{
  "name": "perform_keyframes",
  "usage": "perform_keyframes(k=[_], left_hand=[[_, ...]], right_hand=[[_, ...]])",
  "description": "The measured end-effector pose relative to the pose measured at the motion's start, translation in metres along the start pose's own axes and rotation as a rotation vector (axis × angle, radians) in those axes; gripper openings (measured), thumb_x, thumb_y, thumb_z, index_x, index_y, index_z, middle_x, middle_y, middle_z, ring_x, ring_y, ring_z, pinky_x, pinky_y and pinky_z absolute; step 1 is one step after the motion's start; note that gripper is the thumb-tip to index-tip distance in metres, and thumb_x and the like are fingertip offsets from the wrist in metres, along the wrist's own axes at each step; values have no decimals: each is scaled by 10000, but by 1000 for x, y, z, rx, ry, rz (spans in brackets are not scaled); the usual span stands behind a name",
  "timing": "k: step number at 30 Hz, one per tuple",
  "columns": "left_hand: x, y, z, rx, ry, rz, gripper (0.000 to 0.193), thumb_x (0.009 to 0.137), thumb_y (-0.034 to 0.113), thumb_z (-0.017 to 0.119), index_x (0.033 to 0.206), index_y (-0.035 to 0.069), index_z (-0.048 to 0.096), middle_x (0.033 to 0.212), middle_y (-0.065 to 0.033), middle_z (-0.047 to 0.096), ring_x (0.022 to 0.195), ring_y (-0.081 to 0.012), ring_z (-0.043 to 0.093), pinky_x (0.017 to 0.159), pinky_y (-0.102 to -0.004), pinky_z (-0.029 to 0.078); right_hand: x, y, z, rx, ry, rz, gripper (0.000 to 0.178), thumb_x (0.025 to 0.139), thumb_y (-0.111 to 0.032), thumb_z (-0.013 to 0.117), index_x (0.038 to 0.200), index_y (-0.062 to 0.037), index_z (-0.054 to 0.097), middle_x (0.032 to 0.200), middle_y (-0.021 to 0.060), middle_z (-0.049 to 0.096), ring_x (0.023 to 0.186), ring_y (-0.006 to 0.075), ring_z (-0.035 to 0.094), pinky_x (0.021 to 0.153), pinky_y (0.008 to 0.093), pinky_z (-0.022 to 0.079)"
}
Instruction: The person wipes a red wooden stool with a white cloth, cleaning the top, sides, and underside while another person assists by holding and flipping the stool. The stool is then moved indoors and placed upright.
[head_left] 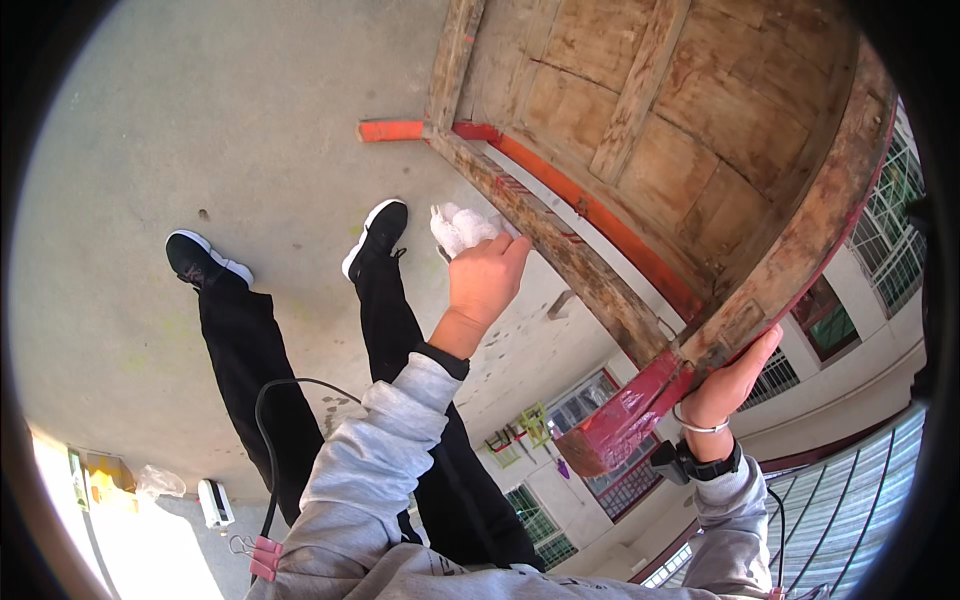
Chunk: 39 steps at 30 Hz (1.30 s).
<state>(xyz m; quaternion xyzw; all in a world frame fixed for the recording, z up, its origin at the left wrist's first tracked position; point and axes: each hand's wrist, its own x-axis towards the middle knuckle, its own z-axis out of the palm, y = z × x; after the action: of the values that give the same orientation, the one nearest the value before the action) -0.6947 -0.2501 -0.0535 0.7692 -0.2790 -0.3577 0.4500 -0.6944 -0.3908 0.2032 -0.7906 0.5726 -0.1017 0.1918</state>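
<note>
My left hand [485, 275] is closed on a bunched white cloth [465, 228], just left of a worn wooden rail. The rail belongs to a wooden table [570, 270] with red and orange paint, tipped so its bare brown underside [690, 150] faces me. A chipped red leg [625, 415] juts from the near corner, and an orange leg [390, 130] sticks out at the far corner. Against the table's outer red edge beside the near leg lies my right hand [730, 385], its fingers stretched out flat. Its thumb is hidden.
Grey concrete floor [250, 100] spreads to the left, under my black shoes [375, 235]. A white device [215, 503] and a clear plastic bag [160, 482] lie at the lower left. A building with barred windows [890, 235] stands beyond the table. Thin black cables run along my sleeves.
</note>
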Motion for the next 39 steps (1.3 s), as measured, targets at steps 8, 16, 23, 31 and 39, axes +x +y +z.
perform_keyframes(k=[8, 16, 23, 31, 39], left_hand=[[-26, -16, -13, -364, -57, -323, 150, 879, 184, 603, 1015, 154, 660, 853, -65, 676, 749, -276, 662, 623, -377, 505], [-70, -159, -94, 168, -14, -786, 391, 886, 401, 604, 1246, 251, 617, 844, -142, 700, 771, -362, 667, 644, -425, 527], [-78, -201, -104, -916, 280, -1275, 386, 962, 314, 559, 1157, -16, 607, 1067, -71, 662, 933, -159, 632, 815, -297, 492], [-35, 54, -65, -1548, -299, -109, 260, 908, 54, 565, 1167, 75, 558, 1072, -13, 580, 947, -153, 589, 814, -294, 463], [-72, -25, -23, -183, -682, -530, 175, 805, 113, 574, 960, 99, 653, 1017, -143, 630, 940, -346, 624, 811, -409, 507]], right_hand=[[0, -6, 2, -98, 47, 9, 443, 1069, -303, 258, 1352, 3, 410, 1324, 61, 447, 1218, 162, 409, 1078, 296, 276], [-3, -19, 10, -27, -43, -55, 363, 1056, -337, 278, 1191, -59, 467, 1086, 29, 478, 1015, 134, 444, 955, 284, 338], [-1, -11, 8, -130, -11, -99, 364, 1056, -331, 273, 1187, -49, 464, 1090, 34, 473, 1015, 135, 433, 961, 280, 330], [-3, -11, 0, 112, -14, 56, 435, 1058, -336, 304, 1348, -27, 405, 1310, 39, 452, 1197, 154, 423, 1049, 306, 319], [-6, -10, 0, 51, -15, 3, 477, 1058, -350, 319, 1397, -22, 393, 1373, 27, 449, 1245, 140, 421, 1077, 290, 310]])
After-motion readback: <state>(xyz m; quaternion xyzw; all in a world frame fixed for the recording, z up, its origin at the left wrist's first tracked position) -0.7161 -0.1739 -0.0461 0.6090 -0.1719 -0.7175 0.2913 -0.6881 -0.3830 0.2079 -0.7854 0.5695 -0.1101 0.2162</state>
